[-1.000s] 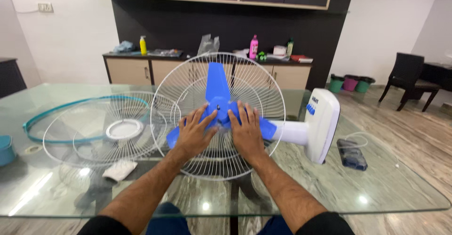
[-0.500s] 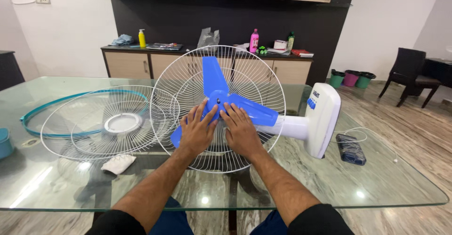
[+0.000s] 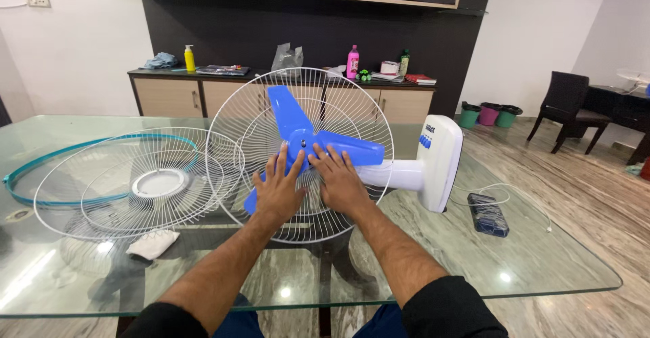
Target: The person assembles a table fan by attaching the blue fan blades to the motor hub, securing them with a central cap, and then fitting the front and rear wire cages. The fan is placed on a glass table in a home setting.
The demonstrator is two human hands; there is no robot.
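Hands (image 3: 308,182) — together, flat on blue fan blade (image 3: 298,135) | blade turned anticlockwise since earlier — rear grille (image 3: 230,148) unmoved

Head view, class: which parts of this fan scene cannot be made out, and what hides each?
- Lowest blue blade: mostly covered by the left hand.
- Blade hub: partly covered by the right hand.
- Fan motor: hidden behind the wire guard and blades.
- Teal ring: cut off by the left edge.
- Sideboard bottles: too small to identify.
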